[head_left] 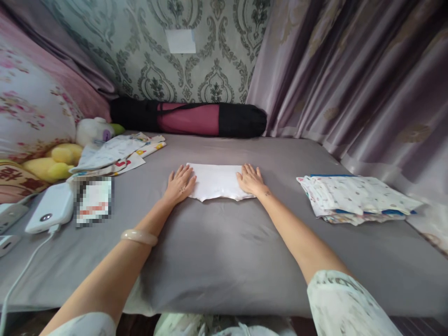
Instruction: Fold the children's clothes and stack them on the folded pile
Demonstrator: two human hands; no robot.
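A small white folded cloth point(217, 182) lies flat on the grey bed sheet point(217, 242) in the middle of the view. My left hand point(181, 183) rests palm down on its left end, fingers stretched out. My right hand point(250, 179) lies flat on its right end, fingers also spread. Neither hand grips anything. A pale bangle point(139, 236) sits on my left wrist.
A stack of folded printed cloths point(357, 198) lies at the right. Unfolded printed cloths point(117, 154) lie at the back left, beside plush toys point(59, 161). A white power bank point(51, 207) with cable sits at the left. A black and red roll bag point(189, 119) lies along the wall.
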